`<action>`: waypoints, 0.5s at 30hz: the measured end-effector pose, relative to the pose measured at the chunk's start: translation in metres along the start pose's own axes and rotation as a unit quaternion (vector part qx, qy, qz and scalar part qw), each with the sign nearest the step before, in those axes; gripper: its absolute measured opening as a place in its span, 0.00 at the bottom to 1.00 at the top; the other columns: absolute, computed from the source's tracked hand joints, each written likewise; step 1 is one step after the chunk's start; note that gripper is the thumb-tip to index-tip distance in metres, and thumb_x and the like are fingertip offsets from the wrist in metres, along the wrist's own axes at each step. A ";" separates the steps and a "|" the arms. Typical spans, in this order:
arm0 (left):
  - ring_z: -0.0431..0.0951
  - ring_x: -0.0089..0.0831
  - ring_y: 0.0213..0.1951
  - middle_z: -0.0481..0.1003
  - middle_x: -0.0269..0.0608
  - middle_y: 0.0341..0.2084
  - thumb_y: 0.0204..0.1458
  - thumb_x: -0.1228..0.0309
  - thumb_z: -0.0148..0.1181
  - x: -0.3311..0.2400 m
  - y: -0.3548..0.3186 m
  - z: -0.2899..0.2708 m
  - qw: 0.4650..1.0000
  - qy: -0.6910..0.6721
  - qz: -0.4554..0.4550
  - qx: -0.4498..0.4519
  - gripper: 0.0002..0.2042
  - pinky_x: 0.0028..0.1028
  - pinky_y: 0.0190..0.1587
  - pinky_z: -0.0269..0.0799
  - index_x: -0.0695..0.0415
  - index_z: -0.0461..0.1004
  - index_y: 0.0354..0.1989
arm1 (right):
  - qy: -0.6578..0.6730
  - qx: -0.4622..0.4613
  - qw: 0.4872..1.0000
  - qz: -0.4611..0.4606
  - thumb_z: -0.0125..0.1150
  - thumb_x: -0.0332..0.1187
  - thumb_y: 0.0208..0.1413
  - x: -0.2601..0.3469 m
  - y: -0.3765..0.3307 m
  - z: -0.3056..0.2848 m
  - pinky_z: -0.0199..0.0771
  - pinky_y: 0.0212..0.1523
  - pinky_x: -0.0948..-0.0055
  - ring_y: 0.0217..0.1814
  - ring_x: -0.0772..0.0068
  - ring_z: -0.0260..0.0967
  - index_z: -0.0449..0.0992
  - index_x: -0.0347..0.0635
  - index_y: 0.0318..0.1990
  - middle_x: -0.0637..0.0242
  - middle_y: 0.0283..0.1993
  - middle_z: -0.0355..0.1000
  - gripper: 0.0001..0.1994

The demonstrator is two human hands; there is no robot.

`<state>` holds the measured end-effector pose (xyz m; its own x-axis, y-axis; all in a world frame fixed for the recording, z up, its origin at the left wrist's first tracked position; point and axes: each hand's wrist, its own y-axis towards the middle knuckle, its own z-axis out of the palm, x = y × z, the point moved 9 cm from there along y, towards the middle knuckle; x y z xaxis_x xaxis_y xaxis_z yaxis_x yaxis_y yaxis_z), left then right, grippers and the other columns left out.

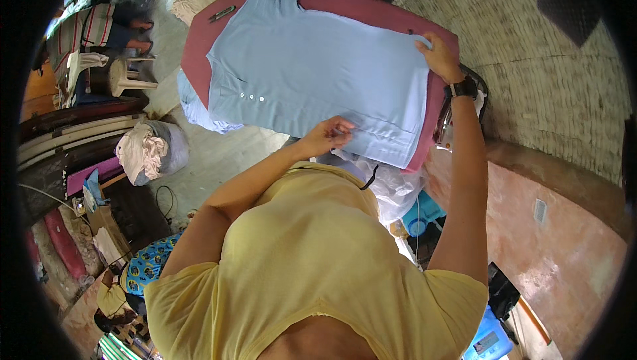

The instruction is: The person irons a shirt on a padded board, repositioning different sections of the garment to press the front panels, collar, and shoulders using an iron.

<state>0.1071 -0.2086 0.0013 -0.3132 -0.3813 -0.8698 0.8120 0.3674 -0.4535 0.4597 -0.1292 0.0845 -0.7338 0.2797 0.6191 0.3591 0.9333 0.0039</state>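
Note:
A light blue short-sleeved shirt [318, 55] lies spread over a reddish padded board [199, 35], its neck end to the left and its hem to the right. Several small white buttons [252, 97] show near its neck. At the far hem corner my right hand [441, 60], with a dark watch on the wrist, pinches the cloth between thumb and fingers. Over the near edge of the shirt hovers my left hand [325, 136], fingers loosely bent and apart, with nothing visible in them. Small creases run through the cloth beside it.
Thread snips [222, 13] lie on the board's far left. A metal appliance [444, 124], partly hidden, stands by its right end. Bundled cloth [151, 151] sits on the floor at left, near a plastic stool [126, 76]. Clear plastic wrapping [395, 194] hangs below the board. Other people are at left.

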 end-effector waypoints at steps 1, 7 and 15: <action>0.73 0.24 0.41 0.72 0.37 0.43 0.57 0.69 0.65 -0.016 -0.002 0.015 1.000 0.028 -0.011 -0.009 0.21 0.29 0.46 0.74 0.59 0.68 0.57 | 0.151 0.069 0.985 0.054 0.62 0.37 0.60 0.036 -0.010 0.001 0.75 0.48 0.63 0.52 0.61 0.74 0.73 0.42 0.55 0.56 0.50 0.74 0.18; 0.73 0.26 0.45 0.72 0.39 0.45 0.51 0.67 0.71 -0.064 0.001 0.045 0.977 -0.039 0.116 -0.177 0.27 0.30 0.48 0.72 0.61 0.65 0.56 | 0.592 0.181 0.785 0.003 0.55 0.25 0.63 0.232 -0.031 0.017 0.81 0.47 0.63 0.48 0.73 0.73 0.73 0.41 0.54 0.66 0.54 0.69 0.12; 0.71 0.26 0.45 0.71 0.34 0.41 0.59 0.73 0.58 -0.107 -0.094 -0.070 0.883 -0.034 0.257 -0.392 0.13 0.28 0.53 0.67 0.60 0.68 0.50 | 0.701 0.131 0.693 -0.107 0.54 0.28 0.64 0.320 -0.021 -0.025 0.76 0.58 0.57 0.54 0.66 0.71 0.72 0.34 0.54 0.58 0.53 0.71 0.13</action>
<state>0.0297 -0.1429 0.1236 0.0490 -0.0337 -0.9982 0.2406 0.9704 -0.0209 0.2320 -0.0646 0.3016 0.5923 -0.1934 0.7822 0.0761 0.9799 0.1846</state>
